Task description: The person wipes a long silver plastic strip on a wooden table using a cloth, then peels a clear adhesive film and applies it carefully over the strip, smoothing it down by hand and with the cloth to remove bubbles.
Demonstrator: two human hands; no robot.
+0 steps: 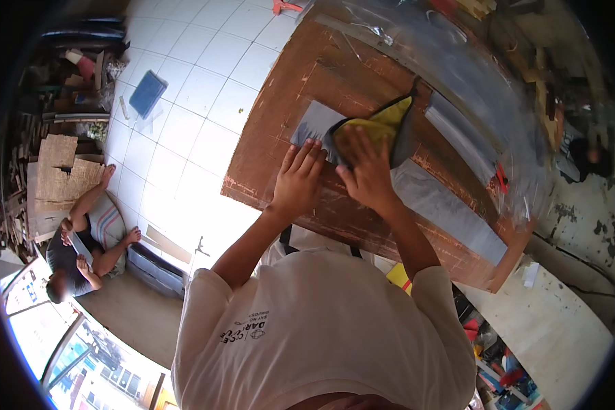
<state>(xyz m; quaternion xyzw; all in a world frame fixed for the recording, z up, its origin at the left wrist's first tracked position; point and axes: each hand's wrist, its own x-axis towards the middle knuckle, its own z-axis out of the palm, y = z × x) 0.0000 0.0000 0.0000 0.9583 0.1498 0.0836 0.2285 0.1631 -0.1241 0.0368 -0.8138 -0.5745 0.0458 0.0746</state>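
Observation:
A long grey marbled strip (451,208) lies slantwise across the brown worktable (280,158), partly covered by a cloth and my hands. My left hand (298,179) rests with its fingers stretched out over the near edge of the strip's left end. Beside it, my right hand (366,164) lies flat on a yellow and grey cloth (393,115), fingers spread and thumb apart. Under this palm the cloth is pressed against the strip. One corner of the cloth rises loosely toward the far side.
Another pale strip (461,133) and a red-handled tool (502,178) lie farther right, near clear plastic sheeting (485,75). A blue flat object (147,94) is on the white tiled floor (195,89). At left, a person (82,239) sits holding a pale sheet, near stacked boards (65,171).

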